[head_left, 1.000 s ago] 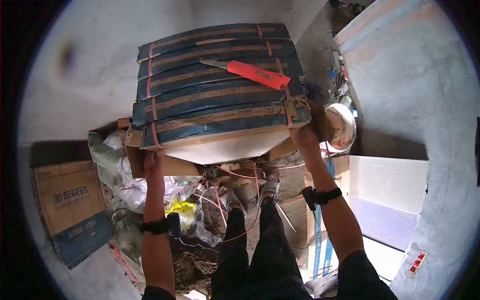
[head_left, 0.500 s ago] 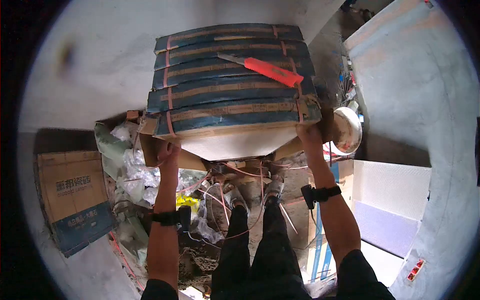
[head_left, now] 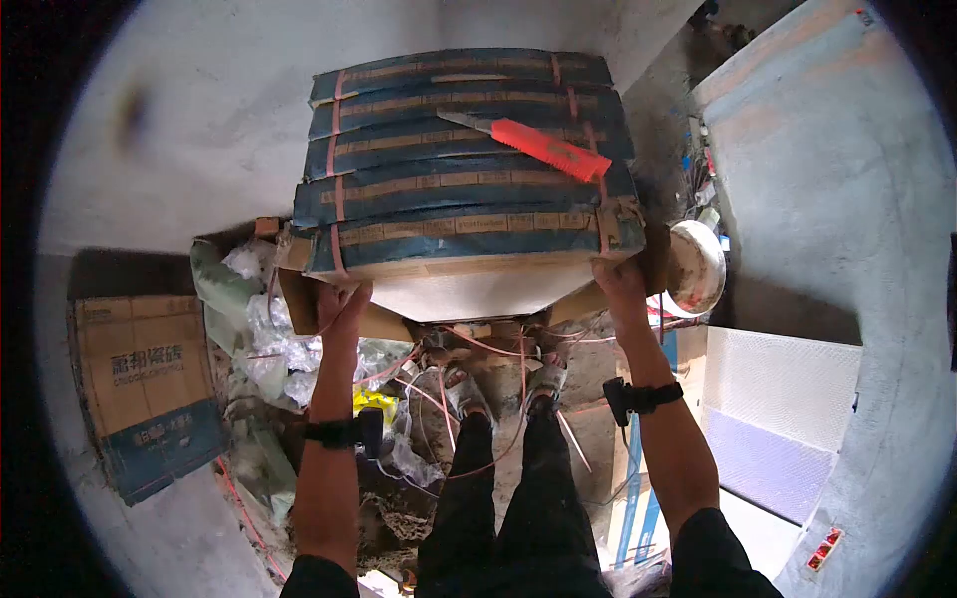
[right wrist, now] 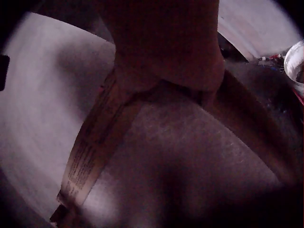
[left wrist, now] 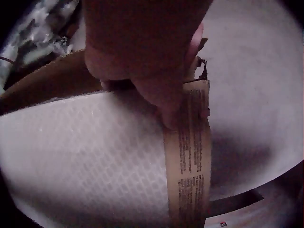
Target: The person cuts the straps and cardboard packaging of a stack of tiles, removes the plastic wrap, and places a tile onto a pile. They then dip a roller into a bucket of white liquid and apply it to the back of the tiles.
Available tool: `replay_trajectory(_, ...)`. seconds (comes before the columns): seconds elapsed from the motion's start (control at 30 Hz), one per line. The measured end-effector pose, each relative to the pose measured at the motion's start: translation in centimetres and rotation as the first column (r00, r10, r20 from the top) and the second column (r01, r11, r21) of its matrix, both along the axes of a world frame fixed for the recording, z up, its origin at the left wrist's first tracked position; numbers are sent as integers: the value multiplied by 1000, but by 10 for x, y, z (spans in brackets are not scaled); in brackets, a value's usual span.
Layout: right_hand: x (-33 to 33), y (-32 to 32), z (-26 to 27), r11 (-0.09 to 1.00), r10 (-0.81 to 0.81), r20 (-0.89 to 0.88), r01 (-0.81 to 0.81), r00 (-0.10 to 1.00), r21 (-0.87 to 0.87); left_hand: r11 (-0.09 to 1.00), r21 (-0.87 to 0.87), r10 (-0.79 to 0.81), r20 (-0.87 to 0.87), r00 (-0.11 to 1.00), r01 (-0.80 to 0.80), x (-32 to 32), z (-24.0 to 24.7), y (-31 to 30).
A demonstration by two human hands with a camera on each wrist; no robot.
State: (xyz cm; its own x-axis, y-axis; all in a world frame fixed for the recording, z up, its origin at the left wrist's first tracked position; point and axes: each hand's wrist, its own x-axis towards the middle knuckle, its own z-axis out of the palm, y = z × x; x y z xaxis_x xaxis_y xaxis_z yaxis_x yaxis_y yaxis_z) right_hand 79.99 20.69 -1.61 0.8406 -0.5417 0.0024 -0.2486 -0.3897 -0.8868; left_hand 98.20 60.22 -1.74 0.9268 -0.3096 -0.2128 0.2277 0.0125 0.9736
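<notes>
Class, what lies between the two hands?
The head view shows a white panel, edged by brown cardboard, between the left hand and the right hand.

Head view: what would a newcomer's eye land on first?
Probably the bright red-handled knife, lying blade-out across the row of strapped blue-and-brown cartons at top centre. Next, the nearest carton, held near its two lower corners by the left hand and right hand, with a white textured face showing between them. Then the yellow plastic among the floor clutter, lower left of centre.
</notes>
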Motion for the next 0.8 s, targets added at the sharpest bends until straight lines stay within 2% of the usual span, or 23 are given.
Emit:
replay_trajectory(0.03, -4, 1, -2, 1000, -3, -2, 3, 1000, 4, 997, 52, 59, 35, 998, -61, -4, 1, -7)
replay_trajectory(0.07, 0, 10, 15, 972, -57, 58, 42, 997, 233, 987, 100, 116, 75, 990, -123, -6, 3, -12)
replay_trajectory(0.1, 1, 16, 25, 891, -120, 103, 62, 987, 450, 987, 103, 116, 75, 990, -123, -9, 6, -12)
replay_trajectory(0.13, 0, 16, 17, 890, -119, 104, 60, 987, 452, 992, 85, 85, 40, 996, -88, -10, 10, -13)
replay_trajectory(0.2, 1, 15, -2, 931, -114, 194, 37, 974, 363, 996, 69, 58, 13, 998, -58, -8, 13, -7)
replay_trajectory(0.23, 0, 12, -5, 931, -112, 198, 33, 974, 364, 991, 118, 48, 59, 997, -55, -8, 8, -3)
replay_trajectory(0.3, -11, 8, -6, 939, -42, -71, 64, 997, 339, 985, 166, 32, 98, 995, -48, -10, -9, 10)
replay_trajectory(0.33, -18, 10, -9, 939, -45, -76, 68, 996, 336, 968, 251, -12, 105, 994, -15, -11, -19, 19)
replay_trajectory(0.37, -26, 11, -21, 994, -33, -67, 40, 997, 104, 943, 332, -54, 108, 993, 15, -15, -25, 26)
replay_trajectory(0.4, -27, 13, -18, 991, -17, -63, 8, 998, -135, 856, 517, -103, 157, 982, 8, -23, -25, 32)
replay_trajectory(0.43, -32, 14, -13, 991, -18, -76, 8, 997, -135, 856, 517, -104, 144, 984, 15, -23, -31, 39)
replay_trajectory(0.47, -34, 25, 9, 986, -64, 21, 60, 998, 157, 883, 470, -49, 70, 996, 10, -25, -43, 54)
replay_trajectory(0.5, -41, 35, 21, 892, -143, 94, 87, 985, 443, 903, 429, 4, -12, 1000, 2, -33, -33, 56)
replay_trajectory(0.53, -51, 32, 13, 889, -143, 79, 93, 987, 449, 822, 565, -80, 1, 997, 66, -34, -21, 61)
replay_trajectory(0.57, -63, 23, 0, 951, -82, 11, 75, 997, 301, 817, 573, -81, -10, 997, 72, -32, -19, 69)
replay_trajectory(0.6, -67, 23, -1, 988, -31, -64, 40, 997, 150, 685, 690, -283, -45, 958, 235, -27, -17, 80)
replay_trajectory(0.63, -72, 21, 1, 987, -33, -66, 42, 997, 153, 511, 779, -467, -102, 879, 362, -22, -18, 86)
replay_trajectory(0.67, -72, 24, 22, 976, -7, -68, 21, 998, 217, 239, 960, -763, 277, 584, -143, -31, -11, 84)
replay_trajectory(0.7, -75, 26, 33, 960, 20, -70, 1, 997, 280, 237, 962, -765, 272, 584, -137, -34, -9, 87)
replay_trajectory(0.8, -85, 18, 31, 973, 41, -80, -22, 996, 228, 327, 943, -735, 296, 610, -63, -37, -4, 92)
